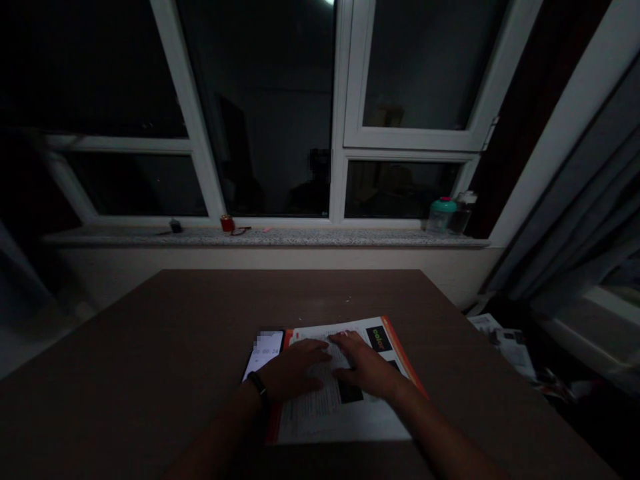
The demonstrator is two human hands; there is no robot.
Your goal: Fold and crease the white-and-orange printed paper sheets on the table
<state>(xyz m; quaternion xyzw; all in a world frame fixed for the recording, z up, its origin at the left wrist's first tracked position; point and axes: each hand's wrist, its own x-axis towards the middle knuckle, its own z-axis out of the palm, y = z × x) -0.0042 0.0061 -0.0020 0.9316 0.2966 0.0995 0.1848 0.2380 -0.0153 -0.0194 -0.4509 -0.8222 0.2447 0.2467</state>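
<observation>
The printed paper (320, 420) lies flat on the dark brown tabletop (150, 353), near the middle of its near part, white with orange bands down both sides and black picture panels on the right, one lettered "color" in bright letters. Over it, the left hand (297, 367) and the right hand (365, 363) reach in from either side, fingers spread and gently bent, grasping nothing. Their tips nearly meet above the text; whether they press on the sheet or float just over it, I can't tell. A dark band (258, 387) circles the left wrist.

Beside the paper's left edge lies a phone (266, 347), a slim rectangle with a glowing pale screen, partly hidden by the left hand. The smooth table stretches out broadly to the left of the phone and to the right of the paper, and its straight far edge runs before a pale wall. Above that, the speckled stone sill (310, 237) carries a small red jar (227, 224) and, at its right end, a see-through bottle with a teal top (443, 215). Heavy grey folds of curtain (575, 227) hang at the right.
</observation>
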